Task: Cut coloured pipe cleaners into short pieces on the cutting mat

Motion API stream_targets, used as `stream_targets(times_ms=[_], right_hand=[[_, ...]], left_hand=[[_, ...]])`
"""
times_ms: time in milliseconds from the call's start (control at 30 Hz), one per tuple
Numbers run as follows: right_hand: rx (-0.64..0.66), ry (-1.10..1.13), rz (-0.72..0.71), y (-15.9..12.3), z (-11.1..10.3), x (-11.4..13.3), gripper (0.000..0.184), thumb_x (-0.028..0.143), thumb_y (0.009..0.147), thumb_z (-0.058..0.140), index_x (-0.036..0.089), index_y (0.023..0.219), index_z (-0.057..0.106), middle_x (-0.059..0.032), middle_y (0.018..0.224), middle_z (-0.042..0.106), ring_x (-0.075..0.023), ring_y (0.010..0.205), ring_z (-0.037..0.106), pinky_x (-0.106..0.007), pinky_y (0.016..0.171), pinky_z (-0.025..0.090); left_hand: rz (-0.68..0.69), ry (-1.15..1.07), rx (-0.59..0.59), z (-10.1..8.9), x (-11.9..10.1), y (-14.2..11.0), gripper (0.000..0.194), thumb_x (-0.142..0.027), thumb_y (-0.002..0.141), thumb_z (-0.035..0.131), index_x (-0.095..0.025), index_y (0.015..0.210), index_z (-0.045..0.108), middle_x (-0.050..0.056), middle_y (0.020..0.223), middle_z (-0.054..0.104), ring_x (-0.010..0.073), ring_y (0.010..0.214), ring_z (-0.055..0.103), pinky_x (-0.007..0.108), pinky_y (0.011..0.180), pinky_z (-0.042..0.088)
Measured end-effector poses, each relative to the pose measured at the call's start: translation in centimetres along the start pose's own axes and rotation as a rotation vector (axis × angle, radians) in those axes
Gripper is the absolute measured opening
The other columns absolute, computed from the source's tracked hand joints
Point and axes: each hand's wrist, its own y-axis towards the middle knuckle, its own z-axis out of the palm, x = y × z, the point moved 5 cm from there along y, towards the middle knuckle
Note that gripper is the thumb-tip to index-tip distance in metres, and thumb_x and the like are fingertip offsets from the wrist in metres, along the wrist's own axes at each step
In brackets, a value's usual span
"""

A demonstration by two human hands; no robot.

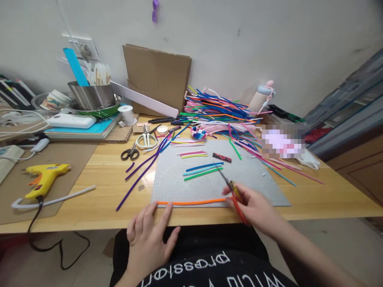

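Observation:
An orange pipe cleaner [194, 202] lies along the near edge of the grey cutting mat [251, 179]. My left hand [152, 235] is open, its fingertips resting on the left end of that pipe cleaner. In my right hand [254, 203] is a pair of scissors [238, 205] with red on the handle, blades pointing up and left over the mat. The right fingers also touch the orange pipe cleaner's right end. Beyond lie short cut pieces: a green one [203, 173], a blue one [206, 165] and several pink and yellow ones [194, 155].
A yellow hot glue gun [48, 177] lies at the left, its black cord hanging off the table. White-handled scissors [146, 140] and black-handled scissors [130, 154] sit left of the mat. Behind it are a heap of pipe cleaners [218, 105], cardboard [157, 75] and a bottle [260, 97].

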Motion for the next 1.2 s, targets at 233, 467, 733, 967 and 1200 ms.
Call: stream_targets(times_ms=[233, 467, 733, 967, 1200], right_hand=[[-0.329, -0.726, 0.049, 5.3, -10.7, -4.8, 0.022, 0.033, 0.073, 0.057, 0.016, 0.084, 0.066, -0.0100, 0.081, 0.067, -0.0258, 0.074, 0.060, -0.032, 0.062, 0.042], [-0.516, -0.936, -0.078, 4.8, -10.0, -6.1, 0.022, 0.032, 0.079, 0.055, 0.014, 0.081, 0.067, -0.0159, 0.091, 0.064, -0.0314, 0.090, 0.058, -0.041, 0.077, 0.044], [0.002, -0.502, -0.588, 0.9, 3.0, 1.4, 0.015, 0.025, 0.085, 0.058, 0.022, 0.100, 0.059, -0.0074, 0.104, 0.060, -0.0220, 0.099, 0.053, -0.038, 0.087, 0.042], [0.058, -0.463, -0.489, 0.9, 3.8, 1.5, 0.009, 0.017, 0.088, 0.053, 0.019, 0.079, 0.053, -0.0031, 0.085, 0.058, -0.0179, 0.084, 0.052, -0.032, 0.076, 0.042], [0.158, -0.429, -0.528, 1.0, 3.5, 1.1, 0.017, 0.020, 0.095, 0.039, 0.020, 0.089, 0.055, -0.0031, 0.084, 0.056, -0.0149, 0.079, 0.054, -0.027, 0.070, 0.044]], left_hand=[[0.019, 0.021, -0.016, -0.1, 0.1, 0.0, 0.041, -0.035, 0.079, 0.059, -0.031, 0.120, 0.060, 0.013, 0.123, 0.052, 0.0298, 0.111, 0.047, 0.048, 0.093, 0.030], [0.021, 0.011, -0.014, 0.0, 0.1, 0.0, 0.042, -0.034, 0.079, 0.060, -0.030, 0.120, 0.060, 0.013, 0.124, 0.051, 0.0302, 0.111, 0.046, 0.049, 0.093, 0.031], [0.016, 0.007, -0.006, 0.0, 0.0, 0.1, 0.042, -0.034, 0.078, 0.059, -0.030, 0.120, 0.060, 0.014, 0.124, 0.051, 0.0308, 0.112, 0.046, 0.049, 0.093, 0.031], [0.003, -0.010, 0.001, 0.1, 0.0, 0.0, 0.044, -0.034, 0.079, 0.059, -0.031, 0.123, 0.058, 0.013, 0.126, 0.050, 0.0301, 0.113, 0.046, 0.048, 0.095, 0.029], [-0.014, -0.029, -0.018, 0.3, 0.2, -0.3, 0.047, -0.036, 0.079, 0.060, -0.033, 0.126, 0.055, 0.011, 0.127, 0.051, 0.0294, 0.113, 0.047, 0.047, 0.096, 0.026]])
